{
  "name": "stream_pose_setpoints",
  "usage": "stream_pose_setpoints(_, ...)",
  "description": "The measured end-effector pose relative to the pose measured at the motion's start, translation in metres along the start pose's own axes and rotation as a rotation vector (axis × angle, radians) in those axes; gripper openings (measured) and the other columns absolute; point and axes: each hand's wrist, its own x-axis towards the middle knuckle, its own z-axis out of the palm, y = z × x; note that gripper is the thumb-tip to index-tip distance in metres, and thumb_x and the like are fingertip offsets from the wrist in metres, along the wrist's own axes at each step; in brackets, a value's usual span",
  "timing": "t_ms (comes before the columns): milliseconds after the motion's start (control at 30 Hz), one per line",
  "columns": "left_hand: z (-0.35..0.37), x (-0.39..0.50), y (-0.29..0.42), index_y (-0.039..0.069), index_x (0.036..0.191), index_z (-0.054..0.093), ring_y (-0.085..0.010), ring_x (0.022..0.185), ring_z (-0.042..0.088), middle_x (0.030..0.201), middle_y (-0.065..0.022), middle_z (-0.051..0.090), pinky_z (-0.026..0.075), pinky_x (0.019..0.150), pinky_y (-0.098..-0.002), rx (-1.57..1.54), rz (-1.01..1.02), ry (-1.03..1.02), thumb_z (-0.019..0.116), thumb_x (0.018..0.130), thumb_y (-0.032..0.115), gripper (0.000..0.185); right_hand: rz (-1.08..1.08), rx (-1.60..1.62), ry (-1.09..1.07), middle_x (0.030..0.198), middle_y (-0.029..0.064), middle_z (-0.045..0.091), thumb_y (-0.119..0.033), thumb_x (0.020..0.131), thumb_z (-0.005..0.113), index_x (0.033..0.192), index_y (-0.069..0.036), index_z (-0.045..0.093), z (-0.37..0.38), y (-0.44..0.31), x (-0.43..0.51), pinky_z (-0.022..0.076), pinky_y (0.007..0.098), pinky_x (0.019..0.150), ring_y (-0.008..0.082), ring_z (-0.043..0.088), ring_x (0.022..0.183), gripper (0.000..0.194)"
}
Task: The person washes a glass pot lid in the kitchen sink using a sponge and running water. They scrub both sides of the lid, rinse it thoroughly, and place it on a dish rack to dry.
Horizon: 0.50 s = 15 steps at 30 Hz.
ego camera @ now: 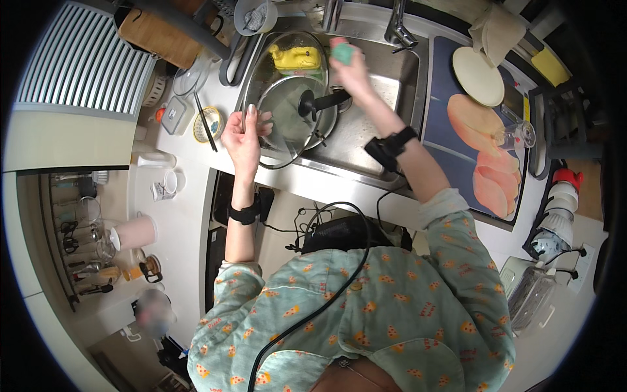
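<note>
My left hand [246,139] grips the rim of a clear glass pot lid [289,98], which is tilted over the left part of the steel sink. The lid's black knob [307,104] faces right. In my right hand [353,73], slightly blurred, is a green and pink sponge [343,53], held beyond the lid's upper right edge. Through the glass a yellow bottle [296,58] and a round metal pan or bowl [330,122] show in the sink [362,142]. The pan's contents are hard to make out.
The faucet [400,33] stands behind the sink. Right of it, a patterned mat [441,117] bears a cream plate [477,76] and a clear glass [518,135]. Left are a patterned bowl [207,125] with black chopsticks [204,122] across it and a lidded container [176,115].
</note>
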Motion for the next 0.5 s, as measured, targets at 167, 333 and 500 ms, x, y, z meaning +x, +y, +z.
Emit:
stream_pose_setpoints(167,0.011,-0.001,0.001,0.001,0.078,0.051,-0.0099,0.056,0.058,0.072,-0.0115,0.064,0.047,0.052,-0.0201,-0.016,-0.015,-0.039,0.053,0.088,0.022,0.024,-0.121,-0.096,-0.155,0.137,0.0352,0.005,-0.042,0.09,0.033,0.133,0.008,0.0,0.056,-0.035,-0.05,0.0113,0.0466,0.106,0.0461,0.006,0.129,0.074)
stream_pose_setpoints(333,0.008,-0.001,0.003,0.001,0.078,0.051,-0.0099,0.057,0.058,0.072,-0.0113,0.064,0.047,0.053,-0.0203,0.009,0.042,-0.068,0.053,0.088,0.022,0.024,-0.315,-0.361,-0.216,0.137,0.0323,-0.01,-0.044,0.091,0.025,0.137,-0.004,-0.007,0.067,-0.049,-0.089,0.0034,0.0487,0.107,0.0452,-0.008,0.129,0.069)
stream_pose_setpoints(500,0.013,-0.011,0.003,0.0,0.077,0.052,-0.0091,0.057,0.058,0.071,-0.0107,0.064,0.047,0.054,-0.0206,0.048,0.012,-0.081,0.054,0.088,0.021,0.024,0.395,0.36,0.037,0.137,0.0249,0.019,-0.057,0.087,0.023,0.133,0.002,0.01,0.049,-0.044,-0.003,0.0198,0.0403,0.104,0.0318,0.026,0.126,0.076)
